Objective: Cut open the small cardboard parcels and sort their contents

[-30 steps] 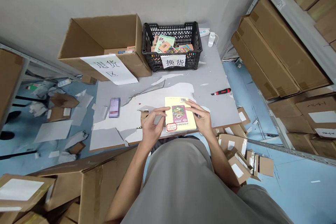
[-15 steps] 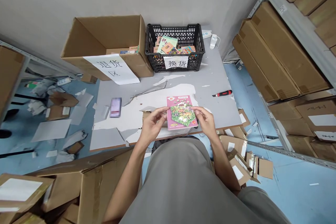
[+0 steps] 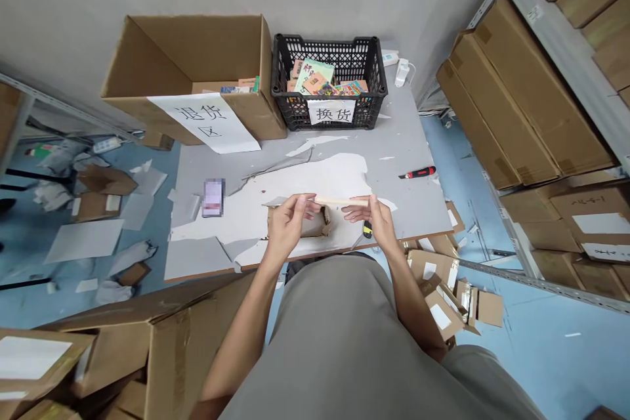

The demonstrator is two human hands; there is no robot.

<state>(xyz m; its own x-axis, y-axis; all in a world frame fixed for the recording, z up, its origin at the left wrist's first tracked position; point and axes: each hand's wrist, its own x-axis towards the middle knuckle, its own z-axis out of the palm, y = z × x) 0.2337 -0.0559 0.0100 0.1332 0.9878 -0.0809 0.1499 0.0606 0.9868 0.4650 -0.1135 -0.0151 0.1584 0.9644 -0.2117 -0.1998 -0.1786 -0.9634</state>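
Note:
Between my two hands is a book (image 3: 341,201), turned so that only its thin pale edge faces me. My left hand (image 3: 291,218) pinches its left end, and my right hand (image 3: 375,216) has the right end between thumb and fingers. Below the book, close to my left hand, lies a torn-open cardboard package (image 3: 315,226) on the table. A yellow and black cutter (image 3: 367,229) is beside my right hand, partly covered by it.
A cardboard box (image 3: 268,105) with a paper sign and a black crate (image 3: 331,119), both with books inside, stand at the table's back. A phone (image 3: 213,198) lies left, a red and black utility knife (image 3: 418,173) right. Cardboard boxes (image 3: 184,341) crowd the lower left.
The book has tilted from showing its pink illustrated cover to showing only an edge. Both hands still hold it, and the package and yellow cutter beneath have come into sight.

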